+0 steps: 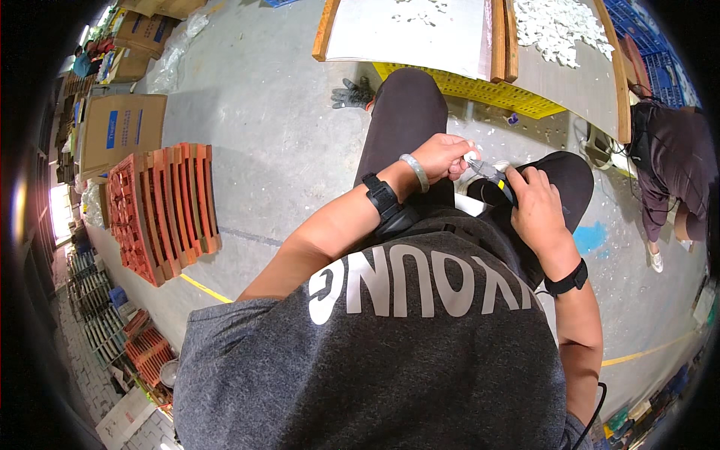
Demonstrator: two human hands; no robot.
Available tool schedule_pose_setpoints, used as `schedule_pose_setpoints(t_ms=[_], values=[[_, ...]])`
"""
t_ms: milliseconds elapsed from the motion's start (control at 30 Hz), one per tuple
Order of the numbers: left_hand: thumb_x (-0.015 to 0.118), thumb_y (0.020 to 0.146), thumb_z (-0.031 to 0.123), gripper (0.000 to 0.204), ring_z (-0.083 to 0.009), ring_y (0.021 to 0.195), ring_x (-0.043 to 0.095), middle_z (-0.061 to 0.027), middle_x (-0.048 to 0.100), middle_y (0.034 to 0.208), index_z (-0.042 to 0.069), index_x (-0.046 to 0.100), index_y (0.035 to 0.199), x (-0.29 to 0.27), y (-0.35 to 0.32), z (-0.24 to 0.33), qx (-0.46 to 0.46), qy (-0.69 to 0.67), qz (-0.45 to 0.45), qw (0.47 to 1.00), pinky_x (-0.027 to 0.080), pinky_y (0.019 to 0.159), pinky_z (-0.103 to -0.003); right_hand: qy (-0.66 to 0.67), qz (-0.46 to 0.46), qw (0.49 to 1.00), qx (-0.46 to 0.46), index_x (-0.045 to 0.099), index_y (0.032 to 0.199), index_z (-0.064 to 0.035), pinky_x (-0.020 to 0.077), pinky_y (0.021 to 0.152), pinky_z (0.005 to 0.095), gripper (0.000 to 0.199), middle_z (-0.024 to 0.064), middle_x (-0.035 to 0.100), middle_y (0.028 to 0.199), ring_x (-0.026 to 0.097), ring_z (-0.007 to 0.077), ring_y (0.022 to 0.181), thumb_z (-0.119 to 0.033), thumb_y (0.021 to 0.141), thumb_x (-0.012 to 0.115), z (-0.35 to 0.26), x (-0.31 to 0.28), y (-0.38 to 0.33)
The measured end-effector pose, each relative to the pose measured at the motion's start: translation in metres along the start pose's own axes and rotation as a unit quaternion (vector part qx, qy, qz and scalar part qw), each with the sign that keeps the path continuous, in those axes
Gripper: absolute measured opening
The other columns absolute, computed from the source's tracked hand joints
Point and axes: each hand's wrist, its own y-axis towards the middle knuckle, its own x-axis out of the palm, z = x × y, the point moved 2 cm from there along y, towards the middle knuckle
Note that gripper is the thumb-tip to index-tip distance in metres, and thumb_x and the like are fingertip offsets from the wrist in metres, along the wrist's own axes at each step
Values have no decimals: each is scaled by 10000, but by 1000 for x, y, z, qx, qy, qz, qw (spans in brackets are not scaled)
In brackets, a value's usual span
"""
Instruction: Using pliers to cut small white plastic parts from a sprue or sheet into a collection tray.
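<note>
My left hand [444,159] pinches a small white piece [471,157] between thumb and fingers, above my lap. My right hand [537,204] is wrapped round the dark handles of a pair of pliers-like cutters [487,171], which also show some yellow. The metal jaws point toward the left hand and reach the white piece. Whether they bite into it is too small to tell. Below the tool, a white object [469,205] shows partly between my legs.
Ahead stand a white board [409,34] with wooden edges and a grey tray holding many white pieces [561,30]. A yellow crate [517,97] sits beneath. A dark glove [352,94] is near my knee. Stacked red pallets [161,210] and a cardboard box [124,131] stand left; another person [671,157] is right.
</note>
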Motion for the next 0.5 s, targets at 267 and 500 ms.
schedule_pose_setpoints(t_ms=[267,500], values=[[454,980,233,304,-37,446,341,23,444,591,-18,606,899,-1,-1,2,-6,16,-3,1000,286,422,-183,72,-62,995,7,567,1076,-56,460,792,429,447,142,540,952,535,326,950,28,638,591,4,2,-5],[460,977,237,312,-38,438,335,31,422,563,-26,605,894,-1,0,0,-5,7,-6,1000,272,412,-191,67,-6,998,3,531,1145,-38,446,820,436,532,146,519,1004,505,331,990,36,623,604,-1,-1,-7]])
